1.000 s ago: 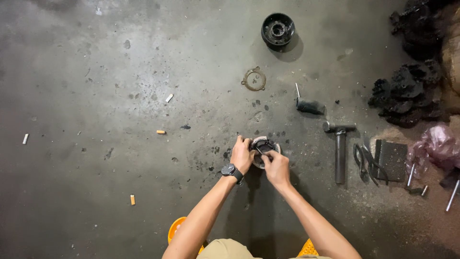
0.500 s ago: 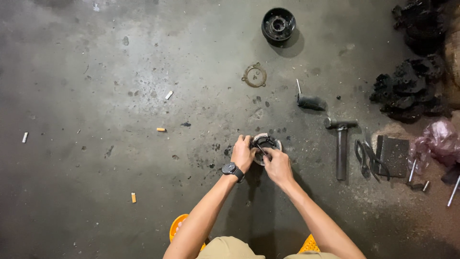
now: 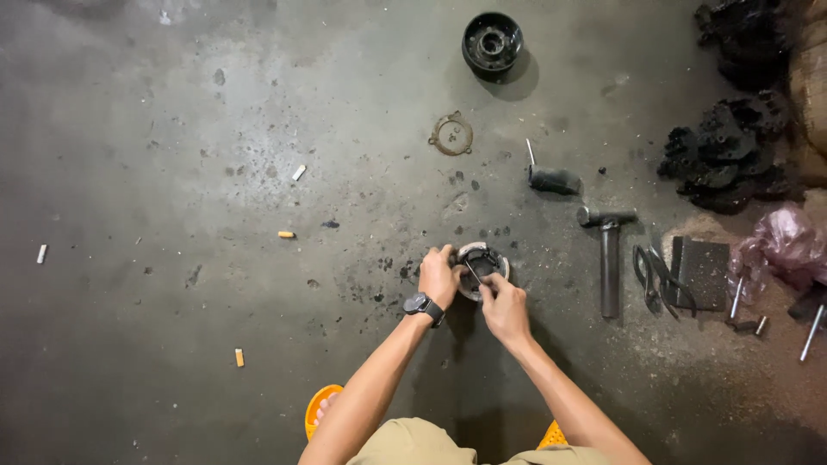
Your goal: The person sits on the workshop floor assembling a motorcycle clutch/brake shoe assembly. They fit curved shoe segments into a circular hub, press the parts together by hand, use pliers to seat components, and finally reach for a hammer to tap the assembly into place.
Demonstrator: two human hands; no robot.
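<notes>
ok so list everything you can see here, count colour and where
round metal ring part: 1, grey, floor centre, between both hands
black round drum: 1, black, top centre
thin gasket ring: 1, rusty brown, below the drum
metal hammer: 1, grey, right of centre
black-handled tool: 1, above the hammer
pliers: 1, dark, beside the hammer
dark flat block: 1, right
pile of black parts: 1, upper right
pink plastic bag: 1, right edge
cigarette butts: about 4, left floor
left hand: wristwatch, on the ring part
right hand: on the ring part

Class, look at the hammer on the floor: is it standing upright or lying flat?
Lying flat. The hammer rests lengthwise on the concrete floor, head away from the person, untouched, right of both hands.
</notes>
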